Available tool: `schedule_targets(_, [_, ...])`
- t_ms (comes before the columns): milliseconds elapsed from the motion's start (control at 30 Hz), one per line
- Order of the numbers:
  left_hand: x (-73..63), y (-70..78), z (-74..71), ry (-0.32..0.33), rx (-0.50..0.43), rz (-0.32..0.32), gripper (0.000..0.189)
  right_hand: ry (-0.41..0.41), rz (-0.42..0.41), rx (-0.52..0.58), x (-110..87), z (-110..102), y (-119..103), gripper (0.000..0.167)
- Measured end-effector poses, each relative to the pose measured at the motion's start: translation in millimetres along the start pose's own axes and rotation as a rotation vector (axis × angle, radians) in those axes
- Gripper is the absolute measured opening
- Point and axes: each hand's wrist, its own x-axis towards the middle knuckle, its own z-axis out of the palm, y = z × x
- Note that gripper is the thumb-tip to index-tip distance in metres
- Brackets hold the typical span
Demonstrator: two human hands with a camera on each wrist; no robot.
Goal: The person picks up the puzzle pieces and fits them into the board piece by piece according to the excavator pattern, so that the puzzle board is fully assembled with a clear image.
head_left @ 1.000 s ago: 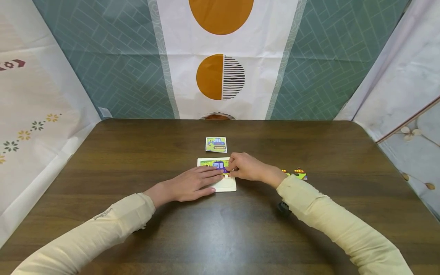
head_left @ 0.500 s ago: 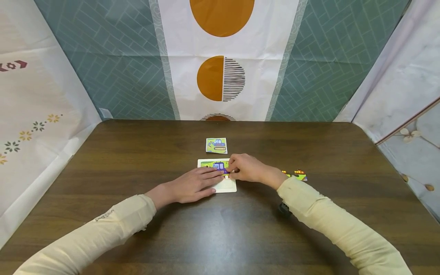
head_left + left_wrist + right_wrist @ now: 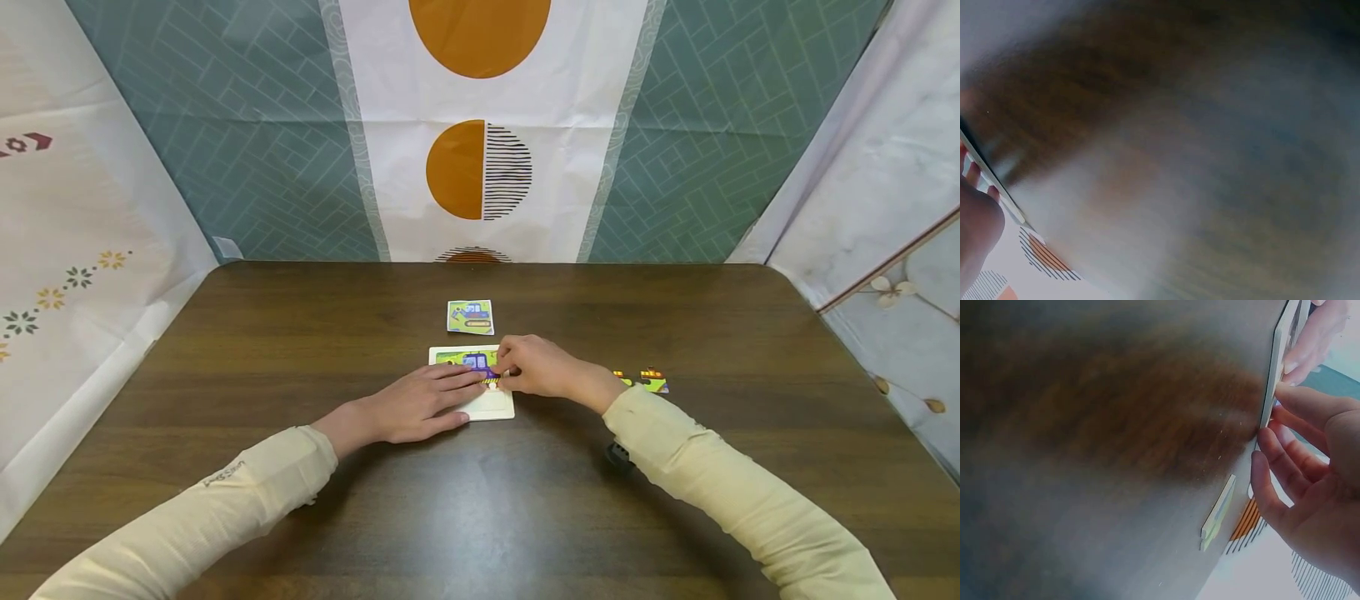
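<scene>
A white puzzle board (image 3: 491,406) lies on the table, with a purple excavator cab on a green ground fitted in its upper part. My left hand (image 3: 420,404) lies flat across its left side, fingers straight and fingertips on the picture. At the board's right edge, my right hand (image 3: 543,368) pinches a puzzle piece (image 3: 492,374) between thumb and index finger; most of that piece is hidden. The right wrist view shows the right hand's other fingers (image 3: 1263,481) loosely bent beside the board's edge (image 3: 1276,362). Only part of the left hand (image 3: 977,225) appears in the left wrist view.
A square picture card (image 3: 470,317) of an excavator lies just behind the board. Loose puzzle pieces (image 3: 655,382) in green, yellow and red lie to the right, partly hidden by the right forearm. The brown table (image 3: 300,317) ends at a patterned cloth backdrop (image 3: 300,167).
Both hands stay on the board in nearly the same pose. The head view shifts slightly; the board, card and loose pieces have not visibly moved on the table.
</scene>
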Motion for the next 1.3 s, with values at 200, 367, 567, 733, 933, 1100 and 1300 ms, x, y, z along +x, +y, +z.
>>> schedule_targets(200, [1.4,0.9,0.2,-0.006,0.002,-0.010,0.052,-0.001,0.000,0.006,-0.9,-0.7,1.0,0.027])
schedule_targets(367, [2.7,1.7,0.2,-0.013,-0.003,-0.013,0.053,-0.008,0.012,0.005,-1.5,-1.4,1.5,0.027])
schedule_targets(567, [2.8,1.8,0.8,-0.019,-0.016,-0.011,0.053,-0.020,-0.001,-0.014,-2.9,-4.5,0.5,0.028])
schedule_targets(733, [2.8,1.1,0.1,-0.015,-0.011,-0.009,0.054,-0.034,-0.005,-0.022,-2.5,-7.6,-0.8,0.028])
schedule_targets(933, [3.3,0.8,-1.1,-0.026,-0.040,-0.028,0.054,-0.037,0.001,-0.028,-1.2,-6.3,-1.8,0.028])
schedule_targets(1100, [2.8,1.6,-2.8,-0.009,-0.074,-0.035,0.056,-0.028,0.001,-0.033,-0.3,-3.8,-2.5,0.027])
schedule_targets(1300, [-3.0,-1.2,-6.4,0.022,-0.111,-0.094,0.067,-0.008,-0.004,-0.016,-0.7,-3.1,-2.4,0.027])
